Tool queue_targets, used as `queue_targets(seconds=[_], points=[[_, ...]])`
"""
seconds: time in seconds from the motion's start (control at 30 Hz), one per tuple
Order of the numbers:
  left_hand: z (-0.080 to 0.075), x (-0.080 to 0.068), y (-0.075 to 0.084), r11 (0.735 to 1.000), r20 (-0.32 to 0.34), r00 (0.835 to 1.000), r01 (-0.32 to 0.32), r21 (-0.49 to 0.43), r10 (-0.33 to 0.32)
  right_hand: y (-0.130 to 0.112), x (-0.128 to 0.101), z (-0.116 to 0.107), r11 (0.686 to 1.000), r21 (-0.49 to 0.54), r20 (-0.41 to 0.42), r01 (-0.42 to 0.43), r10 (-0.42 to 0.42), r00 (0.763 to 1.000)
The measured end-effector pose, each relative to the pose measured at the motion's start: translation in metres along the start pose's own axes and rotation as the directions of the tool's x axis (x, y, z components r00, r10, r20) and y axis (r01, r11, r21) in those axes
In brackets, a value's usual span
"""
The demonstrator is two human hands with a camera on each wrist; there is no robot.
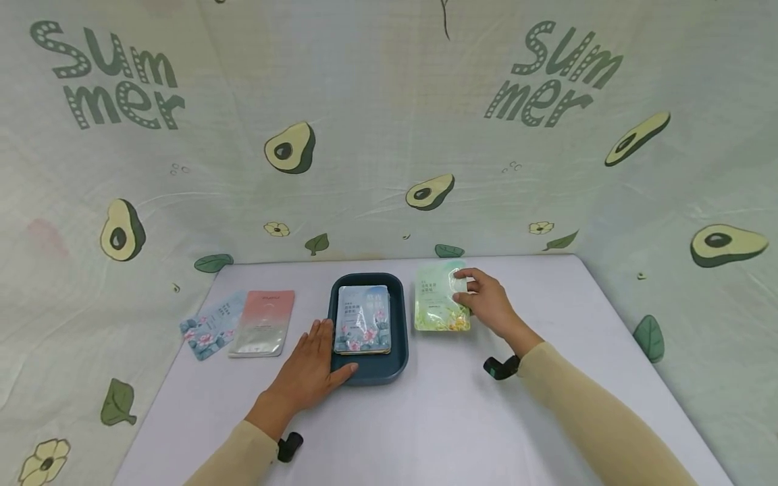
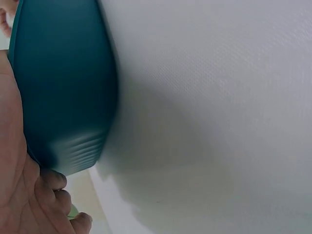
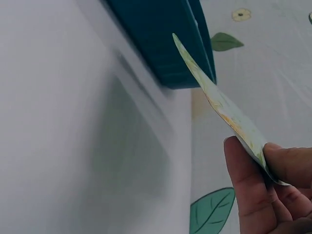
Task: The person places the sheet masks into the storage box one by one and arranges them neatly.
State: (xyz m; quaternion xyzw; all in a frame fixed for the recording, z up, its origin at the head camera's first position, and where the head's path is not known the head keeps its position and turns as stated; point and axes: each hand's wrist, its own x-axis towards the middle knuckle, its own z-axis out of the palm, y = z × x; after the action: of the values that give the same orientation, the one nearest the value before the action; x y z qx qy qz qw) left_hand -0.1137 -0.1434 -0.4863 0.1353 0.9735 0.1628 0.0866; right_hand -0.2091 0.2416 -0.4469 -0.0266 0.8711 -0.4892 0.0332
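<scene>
A dark teal tray [image 1: 400,317] stands mid-table with a stack of blue floral sachets [image 1: 362,318] lying in it. My left hand [image 1: 313,368] rests flat against the tray's front left edge, fingers straight and thumb on the front rim. In the left wrist view, the tray wall [image 2: 63,83] fills the top left beside the palm [image 2: 19,195]. My right hand [image 1: 486,304] pinches the right edge of a green sachet [image 1: 439,297] just right of the tray. The right wrist view shows that sachet [image 3: 219,102] edge-on, held off the table between thumb and fingers [image 3: 253,190].
A pink sachet [image 1: 264,322] and a blue floral sachet [image 1: 213,325] lie side by side at the left of the white table [image 1: 456,418]. An avocado-print cloth [image 1: 389,135] walls in the back and both sides.
</scene>
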Motion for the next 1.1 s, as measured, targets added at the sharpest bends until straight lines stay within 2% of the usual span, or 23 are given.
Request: queue_targets(seconds=[0.27,0.5,0.83,1.1], points=[[0.001,0.002,0.001,1.0,0.005,1.0,0.013,-0.003,-0.013,-0.026,0.001,0.007,0.994,0.099,0.013,0.036,-0.037,0.999],[0.003,0.004,0.001,1.0,-0.004,1.0,0.012,0.014,-0.012,-0.043,0.005,0.025,0.984,0.169,0.05,0.054,-0.063,0.997],[0.001,0.003,0.003,1.0,-0.005,1.0,0.011,0.027,-0.011,-0.066,0.009,0.07,0.982,0.184,0.064,0.043,-0.056,0.996],[0.0,0.004,0.003,0.998,-0.02,1.0,-0.007,0.064,0.008,-0.077,0.013,0.119,0.993,0.095,0.087,0.075,-0.084,0.993]])
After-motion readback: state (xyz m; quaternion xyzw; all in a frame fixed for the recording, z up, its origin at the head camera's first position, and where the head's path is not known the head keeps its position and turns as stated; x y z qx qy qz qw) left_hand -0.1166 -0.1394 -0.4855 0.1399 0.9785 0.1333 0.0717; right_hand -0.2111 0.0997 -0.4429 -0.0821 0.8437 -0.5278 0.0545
